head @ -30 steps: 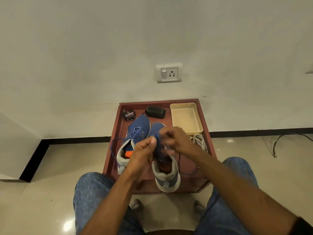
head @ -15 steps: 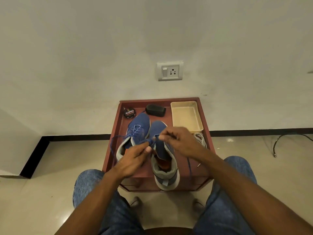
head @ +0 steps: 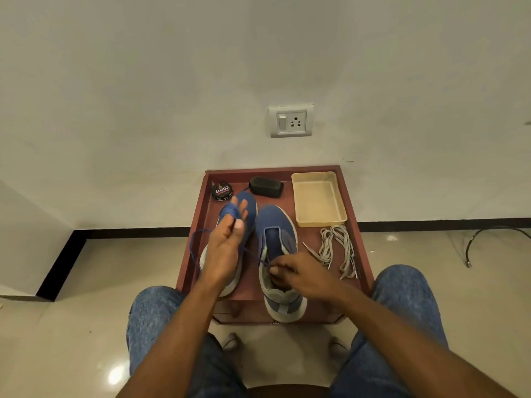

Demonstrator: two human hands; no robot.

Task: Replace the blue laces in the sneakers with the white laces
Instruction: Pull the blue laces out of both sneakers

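Two blue sneakers stand on a small red-brown table. The right sneaker shows empty eyelets. My left hand is raised over the left sneaker, palm toward me, with a blue lace wound round its fingers and the thumb against it. The lace runs down to my right hand, which pinches it at the right sneaker's collar. Another blue strand loops off the table's left edge. The white laces lie loose on the table to the right of the shoes.
An empty beige tray sits at the table's back right. A shoe polish tin and a black brush lie at the back. My knees flank the table. A wall socket is above, and a dark cable lies on the floor.
My left hand has risen and turned palm up with the blue lace wound on its fingers. My right hand has dropped toward me to the right sneaker's collar, uncovering the white laces.
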